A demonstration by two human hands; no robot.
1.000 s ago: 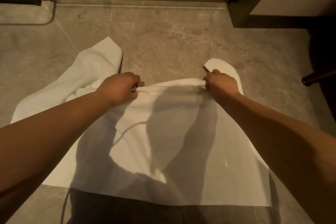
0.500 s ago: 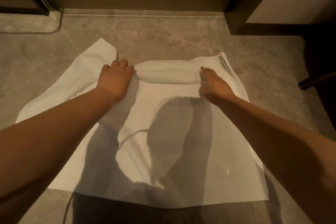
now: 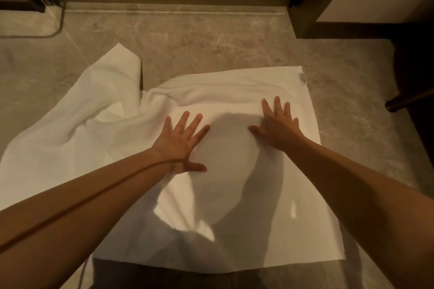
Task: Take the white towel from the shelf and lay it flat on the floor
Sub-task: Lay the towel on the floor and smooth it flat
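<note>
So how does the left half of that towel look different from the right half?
The left half of the white towel is rumpled, with folds and a raised far corner; the right half lies smooth with a straight edge and a small label at its far corner. Both hands, left hand and right hand, press flat on the smoother part. Both halves rest on the floor.

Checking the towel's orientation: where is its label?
In the head view, the label sits at the white towel's far right corner, just beyond the right hand.

Only print in view — a small tag (image 3: 303, 79) at the white towel (image 3: 234, 195) far right corner — lettering too blurred to read.
</note>
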